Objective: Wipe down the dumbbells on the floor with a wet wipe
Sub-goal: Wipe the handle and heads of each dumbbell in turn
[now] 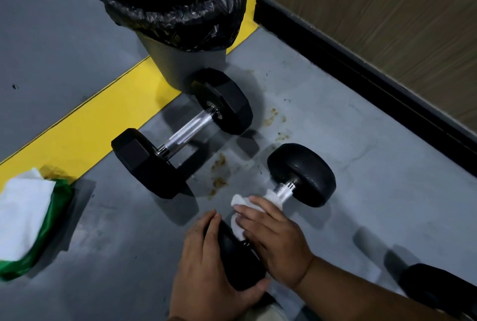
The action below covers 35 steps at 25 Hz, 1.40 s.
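Closest to the camera, the person's left hand [206, 266] wraps its fingers and thumb around the near black end of a round-headed dumbbell [302, 175] lying on the grey floor [361, 140], steadying it. Just beyond, the right hand [273, 233] lies over the chrome handle with fingers fairly straight, pressing a white wet wipe [238, 202] against the bar; bunched wipe shows past the fingertips. The far head of this dumbbell rests on the floor, up and to the right. Judging from this, the round heads could roll if the left hand eases its hold, and the wipe could slip out or snag on the knurled metal if pressure is uneven. A 2nd, hex-headed dumbbell [180, 132] lies just beside it to the upper left, apart from both hands, its far head close to a bin lined with a black bag [167, 3]. Brown stains [219, 171] mark the floor between the 2 dumbbells. At far left sits a green pack with a white sheet [25, 215] on top. A dark rounded object [438, 287] sits at lower right; what it is cannot be told. Nothing blocks the handle being wiped.
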Each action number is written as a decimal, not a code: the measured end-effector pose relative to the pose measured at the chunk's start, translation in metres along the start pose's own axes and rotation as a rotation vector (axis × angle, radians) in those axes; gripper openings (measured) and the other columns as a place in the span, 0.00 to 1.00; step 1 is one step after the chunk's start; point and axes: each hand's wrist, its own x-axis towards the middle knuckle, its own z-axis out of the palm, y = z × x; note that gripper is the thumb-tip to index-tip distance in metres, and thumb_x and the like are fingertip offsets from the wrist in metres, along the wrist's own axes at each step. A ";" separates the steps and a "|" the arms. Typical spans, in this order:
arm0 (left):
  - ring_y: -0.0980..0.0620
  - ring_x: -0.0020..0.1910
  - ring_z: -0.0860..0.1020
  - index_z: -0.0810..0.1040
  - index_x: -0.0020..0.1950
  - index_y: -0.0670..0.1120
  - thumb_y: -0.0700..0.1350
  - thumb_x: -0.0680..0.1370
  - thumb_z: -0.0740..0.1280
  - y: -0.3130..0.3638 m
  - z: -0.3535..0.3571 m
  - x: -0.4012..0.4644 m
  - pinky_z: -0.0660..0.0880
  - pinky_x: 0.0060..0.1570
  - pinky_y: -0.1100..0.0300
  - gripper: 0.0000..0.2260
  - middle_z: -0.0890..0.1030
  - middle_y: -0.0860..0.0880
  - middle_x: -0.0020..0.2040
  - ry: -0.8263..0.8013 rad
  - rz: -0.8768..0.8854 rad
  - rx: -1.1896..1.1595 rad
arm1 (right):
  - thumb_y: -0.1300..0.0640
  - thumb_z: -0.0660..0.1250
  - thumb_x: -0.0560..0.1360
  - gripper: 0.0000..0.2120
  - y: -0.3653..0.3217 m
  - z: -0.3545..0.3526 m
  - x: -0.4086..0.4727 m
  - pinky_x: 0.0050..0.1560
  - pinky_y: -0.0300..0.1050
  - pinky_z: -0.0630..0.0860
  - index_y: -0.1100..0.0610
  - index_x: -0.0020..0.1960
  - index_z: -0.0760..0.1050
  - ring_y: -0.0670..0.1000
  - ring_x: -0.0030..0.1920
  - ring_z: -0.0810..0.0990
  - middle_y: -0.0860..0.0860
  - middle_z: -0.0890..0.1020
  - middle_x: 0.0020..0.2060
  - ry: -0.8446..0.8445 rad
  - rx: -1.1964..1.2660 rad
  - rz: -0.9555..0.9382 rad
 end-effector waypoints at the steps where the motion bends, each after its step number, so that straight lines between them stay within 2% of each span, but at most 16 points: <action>1: 0.43 0.70 0.72 0.71 0.72 0.36 0.75 0.61 0.72 0.000 0.001 0.000 0.73 0.66 0.48 0.53 0.71 0.42 0.72 0.009 0.002 -0.005 | 0.58 0.63 0.83 0.12 0.007 -0.004 0.003 0.62 0.50 0.77 0.57 0.62 0.82 0.53 0.74 0.71 0.47 0.77 0.70 -0.025 -0.022 -0.047; 3: 0.42 0.69 0.73 0.70 0.71 0.36 0.70 0.57 0.76 0.000 0.002 0.001 0.73 0.65 0.47 0.54 0.71 0.42 0.71 0.025 0.010 -0.023 | 0.58 0.63 0.82 0.13 0.024 -0.013 0.011 0.64 0.53 0.76 0.58 0.62 0.82 0.54 0.73 0.72 0.49 0.79 0.68 0.010 -0.043 -0.015; 6: 0.41 0.69 0.73 0.71 0.71 0.35 0.68 0.55 0.77 -0.002 0.004 0.001 0.73 0.65 0.46 0.54 0.71 0.42 0.71 0.024 0.027 -0.016 | 0.57 0.60 0.83 0.14 0.028 -0.015 0.016 0.69 0.54 0.73 0.60 0.58 0.83 0.54 0.73 0.72 0.50 0.81 0.65 0.163 -0.044 0.185; 9: 0.40 0.69 0.73 0.73 0.69 0.34 0.69 0.57 0.77 -0.001 0.002 -0.001 0.74 0.63 0.44 0.52 0.71 0.40 0.70 0.049 0.044 -0.020 | 0.57 0.60 0.84 0.14 0.002 0.000 0.002 0.68 0.51 0.74 0.59 0.60 0.83 0.55 0.74 0.71 0.49 0.79 0.68 0.066 -0.032 0.039; 12: 0.40 0.69 0.73 0.72 0.70 0.36 0.69 0.57 0.77 0.000 0.002 0.001 0.76 0.61 0.42 0.52 0.71 0.41 0.71 0.047 0.045 -0.021 | 0.57 0.63 0.83 0.12 0.011 -0.007 0.004 0.64 0.51 0.76 0.58 0.63 0.82 0.53 0.73 0.72 0.48 0.78 0.69 -0.047 -0.032 -0.111; 14: 0.40 0.69 0.73 0.71 0.70 0.37 0.68 0.56 0.78 -0.002 0.003 0.001 0.75 0.61 0.42 0.53 0.71 0.41 0.71 0.059 0.055 -0.031 | 0.57 0.62 0.83 0.13 0.025 -0.016 0.013 0.65 0.53 0.75 0.58 0.62 0.82 0.54 0.73 0.72 0.49 0.78 0.68 -0.023 -0.056 -0.044; 17: 0.39 0.68 0.73 0.71 0.70 0.36 0.67 0.55 0.78 -0.002 0.005 -0.001 0.76 0.61 0.42 0.53 0.71 0.41 0.70 0.065 0.067 -0.028 | 0.56 0.58 0.84 0.15 0.025 -0.020 0.012 0.71 0.54 0.72 0.60 0.60 0.83 0.54 0.75 0.70 0.48 0.78 0.69 0.125 -0.053 0.155; 19: 0.39 0.68 0.73 0.71 0.70 0.37 0.67 0.55 0.78 0.001 0.005 -0.002 0.76 0.61 0.42 0.52 0.71 0.41 0.70 0.083 0.071 -0.034 | 0.56 0.58 0.84 0.16 0.010 -0.012 0.002 0.71 0.51 0.71 0.59 0.62 0.82 0.55 0.76 0.68 0.48 0.76 0.71 0.082 -0.052 0.110; 22: 0.39 0.67 0.74 0.70 0.70 0.38 0.66 0.56 0.79 0.002 0.007 -0.003 0.77 0.60 0.43 0.51 0.72 0.40 0.70 0.085 0.073 -0.017 | 0.58 0.64 0.83 0.15 0.002 -0.009 -0.012 0.66 0.51 0.76 0.57 0.67 0.79 0.55 0.77 0.67 0.47 0.74 0.73 -0.068 -0.023 -0.059; 24: 0.39 0.67 0.74 0.70 0.70 0.38 0.67 0.55 0.79 0.001 0.007 -0.004 0.76 0.60 0.44 0.52 0.72 0.41 0.70 0.077 0.074 -0.010 | 0.59 0.65 0.82 0.15 0.013 -0.016 -0.008 0.63 0.52 0.77 0.57 0.68 0.79 0.55 0.76 0.68 0.47 0.73 0.73 -0.077 -0.042 -0.090; 28: 0.38 0.67 0.75 0.70 0.70 0.38 0.67 0.54 0.79 0.001 0.008 -0.005 0.77 0.59 0.42 0.53 0.72 0.41 0.71 0.078 0.066 -0.014 | 0.58 0.61 0.83 0.15 0.021 -0.024 -0.002 0.71 0.52 0.72 0.59 0.65 0.81 0.55 0.77 0.67 0.48 0.75 0.72 0.108 -0.077 0.154; 29: 0.39 0.67 0.74 0.70 0.70 0.38 0.67 0.54 0.79 0.002 0.007 -0.006 0.77 0.60 0.42 0.53 0.72 0.41 0.71 0.079 0.068 -0.013 | 0.58 0.60 0.83 0.15 0.015 -0.020 -0.003 0.72 0.52 0.71 0.59 0.64 0.81 0.56 0.77 0.66 0.48 0.75 0.72 0.118 -0.069 0.167; 31: 0.39 0.68 0.74 0.70 0.71 0.38 0.67 0.55 0.79 0.003 0.007 -0.007 0.75 0.61 0.44 0.52 0.72 0.41 0.71 0.079 0.070 -0.011 | 0.59 0.62 0.83 0.14 0.003 -0.008 -0.012 0.70 0.51 0.72 0.59 0.65 0.80 0.56 0.77 0.66 0.48 0.75 0.72 0.057 -0.040 0.077; 33: 0.40 0.68 0.74 0.72 0.70 0.37 0.67 0.56 0.78 0.004 0.007 -0.007 0.75 0.62 0.44 0.52 0.72 0.41 0.70 0.076 0.069 0.000 | 0.58 0.66 0.82 0.14 0.001 -0.007 -0.017 0.65 0.50 0.77 0.57 0.66 0.80 0.55 0.76 0.68 0.47 0.75 0.72 -0.028 -0.011 -0.056; 35: 0.39 0.68 0.74 0.71 0.70 0.38 0.67 0.57 0.78 0.004 0.008 -0.006 0.75 0.62 0.43 0.51 0.72 0.41 0.70 0.092 0.079 -0.012 | 0.56 0.68 0.82 0.14 0.014 -0.015 -0.010 0.61 0.50 0.79 0.55 0.66 0.81 0.54 0.75 0.70 0.47 0.76 0.72 -0.038 -0.046 -0.125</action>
